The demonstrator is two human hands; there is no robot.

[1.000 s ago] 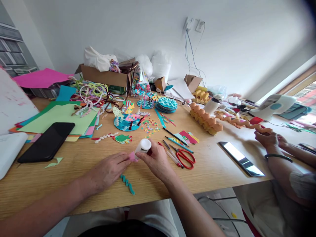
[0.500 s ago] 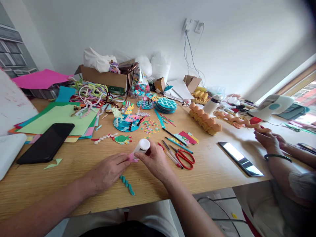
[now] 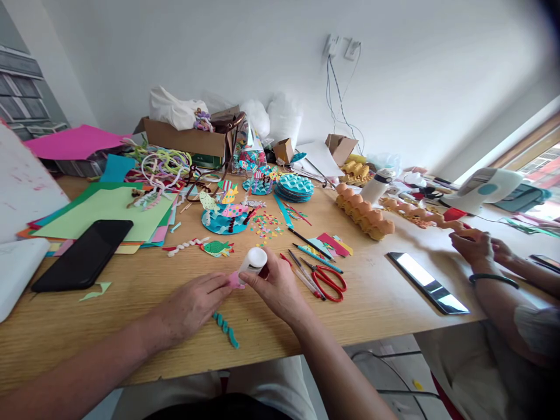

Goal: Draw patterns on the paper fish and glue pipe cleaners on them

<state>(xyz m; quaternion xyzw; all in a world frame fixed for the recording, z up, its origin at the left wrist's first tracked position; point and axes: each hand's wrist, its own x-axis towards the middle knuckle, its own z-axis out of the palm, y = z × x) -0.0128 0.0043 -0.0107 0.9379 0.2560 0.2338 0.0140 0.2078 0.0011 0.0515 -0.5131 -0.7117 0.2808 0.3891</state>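
My right hand (image 3: pixel 280 283) is closed around a white glue stick (image 3: pixel 254 261), tilted with its white base up and its lower end against a small pink paper piece (image 3: pixel 236 280). My left hand (image 3: pixel 195 300) lies on the table with its fingertips pinching or pinning the left edge of that piece; most of it is hidden by the hands. Just below the left fingers is a coiled teal pipe cleaner (image 3: pixel 226 329). A green paper fish (image 3: pixel 217 248) and a twisted white-and-red pipe cleaner (image 3: pixel 188 246) rest beyond the hands.
Red-handled scissors (image 3: pixel 329 282) and pens lie right of my hand. Farther back are a blue base with paper fish (image 3: pixel 225 220), confetti and blue discs (image 3: pixel 294 188). A black phone (image 3: pixel 83 255) lies left. At right, a co-worker's hands (image 3: pixel 476 251) hold egg-carton material.
The glue stick has shifted very slightly over the pink piece. Both hands keep nearly the same place; the whole view has drifted a little.
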